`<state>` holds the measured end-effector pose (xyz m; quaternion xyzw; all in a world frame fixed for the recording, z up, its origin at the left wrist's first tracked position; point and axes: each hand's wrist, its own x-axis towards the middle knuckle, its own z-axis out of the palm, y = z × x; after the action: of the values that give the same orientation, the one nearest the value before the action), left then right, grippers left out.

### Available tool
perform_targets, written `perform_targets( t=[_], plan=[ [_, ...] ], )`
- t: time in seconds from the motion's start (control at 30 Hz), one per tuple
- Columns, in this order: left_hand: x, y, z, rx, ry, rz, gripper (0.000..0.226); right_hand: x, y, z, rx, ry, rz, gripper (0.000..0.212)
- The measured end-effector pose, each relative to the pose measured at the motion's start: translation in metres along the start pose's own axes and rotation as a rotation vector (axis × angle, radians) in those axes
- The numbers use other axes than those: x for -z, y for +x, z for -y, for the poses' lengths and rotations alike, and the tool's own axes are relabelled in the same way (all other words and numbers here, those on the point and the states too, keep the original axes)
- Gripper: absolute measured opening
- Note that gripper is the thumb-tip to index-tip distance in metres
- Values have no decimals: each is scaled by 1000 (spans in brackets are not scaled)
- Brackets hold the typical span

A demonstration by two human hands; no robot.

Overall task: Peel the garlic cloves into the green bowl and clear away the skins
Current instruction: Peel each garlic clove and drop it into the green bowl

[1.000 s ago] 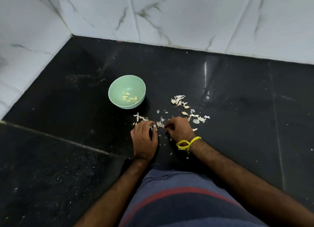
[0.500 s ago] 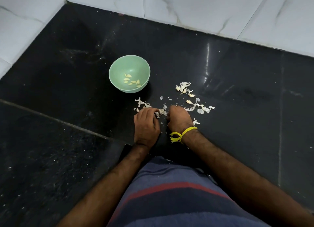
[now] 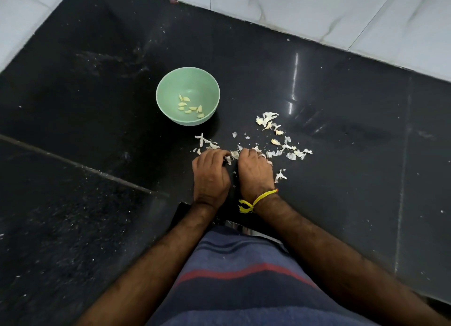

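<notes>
A green bowl point(image 3: 168, 91) stands on the black stone counter point(image 3: 341, 155) and holds several peeled garlic cloves point(image 3: 189, 107). Papery white garlic skins point(image 3: 290, 152) lie scattered to the right of the bowl and around my hands. My left hand point(image 3: 211, 176) and my right hand point(image 3: 255, 172) rest knuckles up side by side, fingers curled. Between their fingertips sits a pale garlic clove point(image 3: 234, 155) with skin on it, pinched from both sides. A few unpeeled cloves point(image 3: 275, 142) lie among the skins. A yellow thread circles my right wrist.
White marble wall tiles point(image 3: 317, 11) border the counter at the back and left. A seam point(image 3: 73, 163) runs across the counter to the left of my hands. My striped blue and red shirt point(image 3: 244, 277) fills the bottom of the view.
The view has tilted down, so the bowl and skins sit higher in frame. My hands stay together over the same spot, still working at the clove between them.
</notes>
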<state>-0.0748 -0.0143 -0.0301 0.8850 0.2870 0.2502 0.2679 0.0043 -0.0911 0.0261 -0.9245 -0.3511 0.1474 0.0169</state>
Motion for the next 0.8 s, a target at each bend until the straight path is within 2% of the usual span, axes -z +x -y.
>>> perform_targets(
  t=[0.1, 0.17, 0.23, 0.43, 0.5, 0.63, 0.8],
  plan=[
    [1, -1, -4, -43, 6, -2, 35, -5, -2, -7, 30, 53, -40, 30],
    [2, -2, -5, -101, 39, 4, 34, -7, 1, -13, -3, 212, -101, 21],
    [2, -2, -4, -152, 66, 1, 29, -4, 6, -25, -98, 433, -131, 4],
    [3, -8, 1, -223, -63, 4, 30, 8, -1, -53, -288, 1231, 40, 8],
    [6, -6, 0, -234, -147, 55, 31, 10, -7, -54, -307, 1374, 87, 13],
    [11, -5, -9, -263, -254, 141, 20, 7, -10, -62, -252, 1400, 82, 15],
    [11, 4, -15, -241, -231, 186, 15, 5, -4, -72, -93, 1187, 55, 12]
  ],
)
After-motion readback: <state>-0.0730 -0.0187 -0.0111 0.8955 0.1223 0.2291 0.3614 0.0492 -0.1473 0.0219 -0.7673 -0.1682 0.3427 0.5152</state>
